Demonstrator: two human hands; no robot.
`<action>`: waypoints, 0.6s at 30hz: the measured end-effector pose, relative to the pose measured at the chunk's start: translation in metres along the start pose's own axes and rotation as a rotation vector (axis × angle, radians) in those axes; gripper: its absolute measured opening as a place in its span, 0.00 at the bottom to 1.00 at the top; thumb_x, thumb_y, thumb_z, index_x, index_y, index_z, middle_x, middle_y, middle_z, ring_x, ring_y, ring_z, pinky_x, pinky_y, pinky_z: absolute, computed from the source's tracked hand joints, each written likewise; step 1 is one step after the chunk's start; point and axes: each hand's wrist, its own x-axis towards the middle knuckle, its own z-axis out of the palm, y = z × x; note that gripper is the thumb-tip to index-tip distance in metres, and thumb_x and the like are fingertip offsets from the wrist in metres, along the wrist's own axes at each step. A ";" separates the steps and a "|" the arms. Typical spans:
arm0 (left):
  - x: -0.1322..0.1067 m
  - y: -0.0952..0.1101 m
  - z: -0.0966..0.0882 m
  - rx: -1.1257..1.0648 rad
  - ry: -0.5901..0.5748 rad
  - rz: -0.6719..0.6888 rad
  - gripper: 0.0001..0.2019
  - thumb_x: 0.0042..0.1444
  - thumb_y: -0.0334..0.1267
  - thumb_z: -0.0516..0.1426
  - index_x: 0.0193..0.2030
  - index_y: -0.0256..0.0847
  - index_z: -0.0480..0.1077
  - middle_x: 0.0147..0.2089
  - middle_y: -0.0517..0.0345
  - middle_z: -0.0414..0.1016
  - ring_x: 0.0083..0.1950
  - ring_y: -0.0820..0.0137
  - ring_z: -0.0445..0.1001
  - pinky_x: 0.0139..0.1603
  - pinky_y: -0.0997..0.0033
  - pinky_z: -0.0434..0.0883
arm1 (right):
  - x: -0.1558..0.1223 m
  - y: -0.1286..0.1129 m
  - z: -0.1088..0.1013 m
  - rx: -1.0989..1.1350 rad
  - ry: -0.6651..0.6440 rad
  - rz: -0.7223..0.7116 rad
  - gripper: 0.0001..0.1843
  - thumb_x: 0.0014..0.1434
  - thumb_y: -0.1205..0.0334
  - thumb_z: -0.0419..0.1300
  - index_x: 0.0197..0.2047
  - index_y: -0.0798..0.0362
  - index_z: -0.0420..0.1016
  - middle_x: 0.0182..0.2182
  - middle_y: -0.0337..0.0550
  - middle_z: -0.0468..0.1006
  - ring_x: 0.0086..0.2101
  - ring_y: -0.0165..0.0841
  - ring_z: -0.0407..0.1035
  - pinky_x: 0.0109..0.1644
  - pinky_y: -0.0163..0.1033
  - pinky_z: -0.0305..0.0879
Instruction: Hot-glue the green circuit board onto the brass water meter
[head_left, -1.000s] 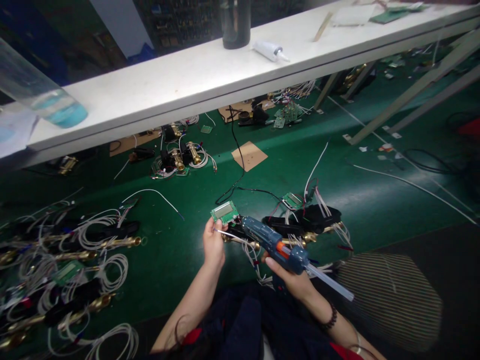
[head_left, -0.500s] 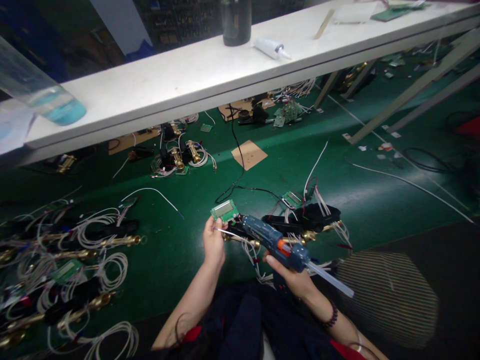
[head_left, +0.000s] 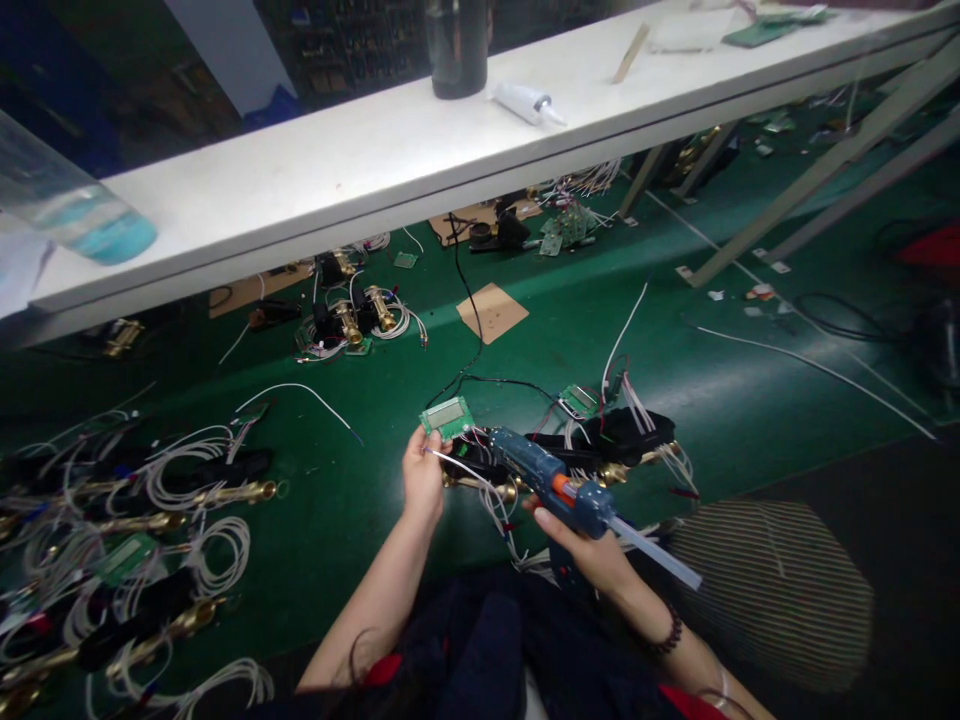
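My left hand point(head_left: 422, 478) is closed in a pinch on a thin white wire that leads to a small green circuit board with a grey display point(head_left: 448, 415), held just above the green table. My right hand point(head_left: 581, 552) is wrapped round the grip of a blue hot glue gun point(head_left: 551, 483) with an orange trigger and a clear glue stick point(head_left: 656, 554) sticking out of its back. The gun's nozzle points left at the wiring just under the board. A black and brass assembly with white wires point(head_left: 615, 445) lies right behind the gun.
Many wired brass and black assemblies point(head_left: 135, 520) are heaped on the left of the green table point(head_left: 712, 400). A white shelf point(head_left: 360, 170) spans the back with a dark bottle point(head_left: 456, 45), a white tube point(head_left: 525, 102) and a clear bottle point(head_left: 71, 215). A striped cushion point(head_left: 772, 590) lies at right.
Both hands and the glue gun hold almost the same pose; the whole view has shifted slightly left and down as my head moved.
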 end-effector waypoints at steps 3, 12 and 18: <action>0.035 -0.002 0.015 0.089 -0.069 -0.024 0.15 0.53 0.41 0.61 0.45 0.35 0.70 0.37 0.54 0.75 0.31 0.74 0.72 0.39 0.71 0.71 | 0.004 -0.003 -0.011 0.014 0.068 -0.012 0.26 0.44 0.36 0.65 0.36 0.50 0.81 0.38 0.48 0.80 0.44 0.49 0.72 0.57 0.58 0.61; 0.122 -0.036 0.062 0.528 -0.198 -0.089 0.11 0.60 0.43 0.56 0.38 0.34 0.69 0.35 0.57 0.72 0.34 0.72 0.72 0.37 0.67 0.73 | 0.004 0.006 -0.054 0.101 0.297 0.000 0.25 0.43 0.40 0.68 0.38 0.50 0.81 0.41 0.48 0.80 0.47 0.50 0.71 0.59 0.55 0.60; 0.101 -0.034 0.037 0.800 -0.203 0.162 0.11 0.58 0.43 0.58 0.39 0.36 0.70 0.40 0.53 0.73 0.46 0.65 0.72 0.52 0.55 0.67 | -0.002 0.022 -0.080 0.097 0.318 0.061 0.25 0.43 0.42 0.68 0.40 0.51 0.81 0.42 0.47 0.79 0.49 0.49 0.70 0.60 0.53 0.60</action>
